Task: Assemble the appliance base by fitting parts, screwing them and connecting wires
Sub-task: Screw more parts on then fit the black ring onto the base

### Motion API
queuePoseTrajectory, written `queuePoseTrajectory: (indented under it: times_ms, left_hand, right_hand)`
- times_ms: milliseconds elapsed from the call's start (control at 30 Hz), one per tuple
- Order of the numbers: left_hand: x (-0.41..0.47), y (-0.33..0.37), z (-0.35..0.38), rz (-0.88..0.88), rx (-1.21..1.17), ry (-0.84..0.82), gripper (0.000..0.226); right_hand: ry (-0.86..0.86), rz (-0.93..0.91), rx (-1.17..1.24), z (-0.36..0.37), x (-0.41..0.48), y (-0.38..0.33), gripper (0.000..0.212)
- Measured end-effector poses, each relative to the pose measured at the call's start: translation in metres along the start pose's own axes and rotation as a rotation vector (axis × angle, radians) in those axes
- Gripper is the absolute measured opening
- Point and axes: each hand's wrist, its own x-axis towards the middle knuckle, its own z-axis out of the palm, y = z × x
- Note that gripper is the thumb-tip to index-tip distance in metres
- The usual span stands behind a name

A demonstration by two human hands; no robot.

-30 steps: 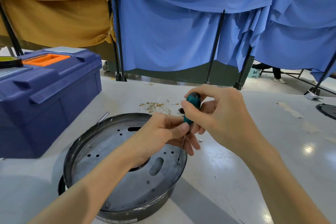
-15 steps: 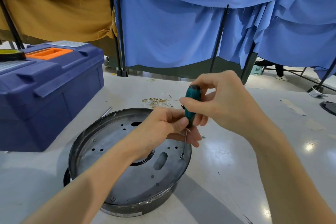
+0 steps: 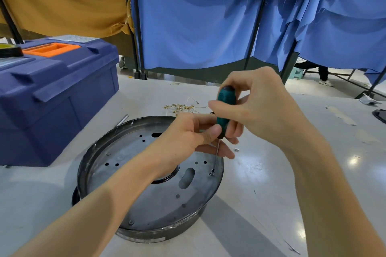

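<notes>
With the right hand [image 3: 261, 108] gripping the screwdriver [image 3: 224, 106] handle and the left hand [image 3: 188, 135] pinching its lower end, tip on a screw [image 3: 212, 172] near the rim of the appliance base [image 3: 146, 194] on the counter [image 3: 271, 194], any tilt could make the tip slip out.

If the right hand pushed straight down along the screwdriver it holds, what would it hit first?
Probably the left hand, whose fingers steady the screwdriver just beneath the right hand; under them lies the round metal base, where the tip seems to rest.

Fingers [image 3: 223, 108] of the right hand [image 3: 263, 108] have rolled slightly round the screwdriver [image 3: 226, 95] handle
</notes>
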Motion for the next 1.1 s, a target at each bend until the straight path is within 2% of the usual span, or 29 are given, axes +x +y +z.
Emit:
queuePoseTrajectory:
  times_ms: [100, 200, 267, 333, 400, 467, 567, 633, 733, 800, 833, 933, 1033, 1100]
  left_hand:
    - [0.002, -0.001, 0.004, 0.028, -0.008, 0.081, 0.026]
    - [0.003, -0.002, 0.002, 0.03, 0.009, 0.106, 0.014]
    - [0.002, -0.002, -0.001, 0.026, 0.002, 0.085, 0.014]
    - [0.001, -0.002, -0.003, 0.017, 0.007, 0.063, 0.017]
    - [0.0, -0.001, 0.0, 0.024, 0.023, 0.055, 0.015]
    - [0.001, -0.002, 0.003, 0.037, 0.037, 0.076, 0.021]
    - [0.002, -0.003, 0.004, 0.047, 0.076, 0.099, 0.01]
    - [0.002, -0.003, 0.005, 0.029, 0.068, 0.063, 0.015]
    - [0.0, -0.001, 0.006, 0.007, 0.06, -0.006, 0.022]
    - [0.001, -0.001, 0.004, 0.005, 0.053, -0.012, 0.019]
    - [0.001, -0.001, 0.004, 0.006, 0.052, -0.004, 0.02]
    - [0.002, -0.001, 0.006, 0.02, 0.07, 0.043, 0.02]
    - [0.003, -0.001, 0.005, -0.006, 0.09, 0.069, 0.015]
    - [0.003, -0.001, 0.004, -0.028, 0.09, 0.068, 0.016]
  right_hand:
    - [0.085, 0.042, -0.115, 0.009, 0.003, 0.002, 0.037]
    - [0.062, 0.038, -0.158, 0.013, 0.002, 0.0, 0.048]
    - [0.039, 0.006, -0.043, 0.011, -0.001, -0.001, 0.04]
    - [0.024, -0.036, 0.048, 0.007, -0.002, 0.0, 0.022]
    - [0.056, -0.03, 0.09, 0.004, -0.001, 0.002, 0.018]
    - [0.097, 0.004, 0.08, 0.006, -0.001, 0.002, 0.029]
    - [0.126, 0.042, -0.081, 0.009, 0.001, 0.0, 0.047]
    - [0.096, 0.056, -0.14, 0.004, 0.0, -0.003, 0.053]
    - [-0.021, -0.008, -0.116, -0.004, -0.007, -0.005, 0.035]
    - [-0.019, -0.023, -0.09, -0.007, -0.008, -0.003, 0.021]
    - [-0.006, -0.003, -0.088, -0.006, -0.008, -0.002, 0.022]
    - [0.016, 0.064, -0.169, 0.001, -0.005, -0.002, 0.037]
    - [0.037, 0.105, -0.317, 0.006, -0.005, -0.007, 0.063]
    - [0.003, 0.118, -0.257, 0.002, -0.007, -0.007, 0.07]
